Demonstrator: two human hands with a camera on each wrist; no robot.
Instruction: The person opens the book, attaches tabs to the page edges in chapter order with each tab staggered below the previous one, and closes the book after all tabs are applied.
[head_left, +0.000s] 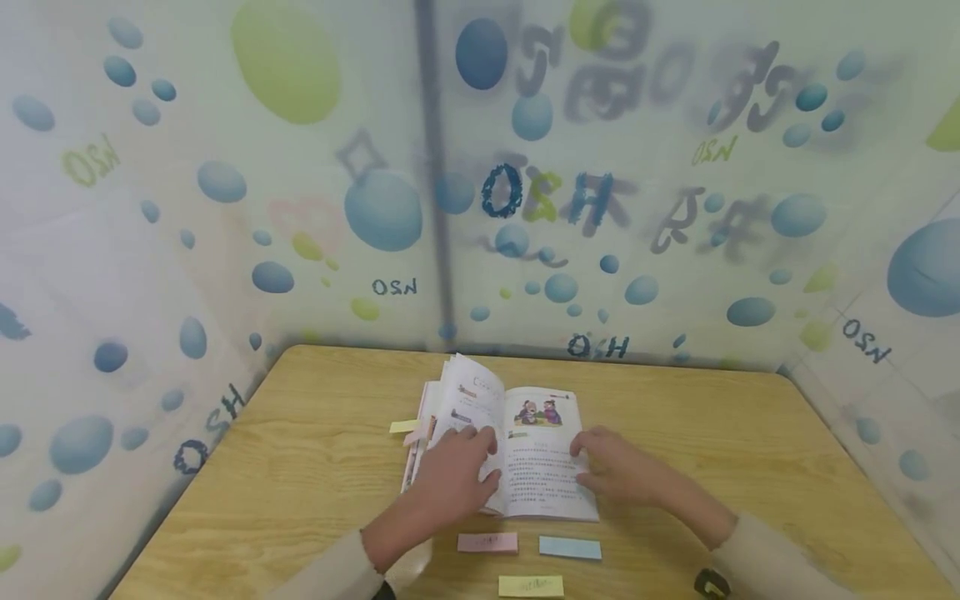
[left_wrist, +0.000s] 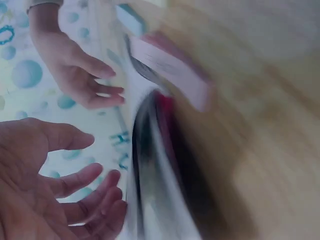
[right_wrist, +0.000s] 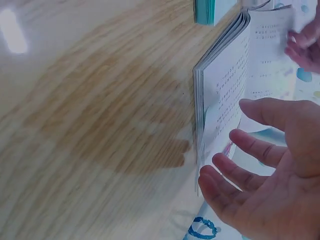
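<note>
An open book lies on the table, its right page showing a coloured picture of two figures above printed text. Over the left page, which stands partly raised, my left hand spreads its loosely bent fingers. My right hand is at the book's right edge, fingertips close to the page border. In the right wrist view its fingers are relaxed and apart, with nothing between them. The left wrist view is blurred, but the left hand looks relaxed there too, beside the book's pages.
Nearer me than the book lie a pink sticky-note pad, a blue pad and a yellow pad. Yellow and pink tabs stick out from the book's left side. Patterned curtains surround the wooden table.
</note>
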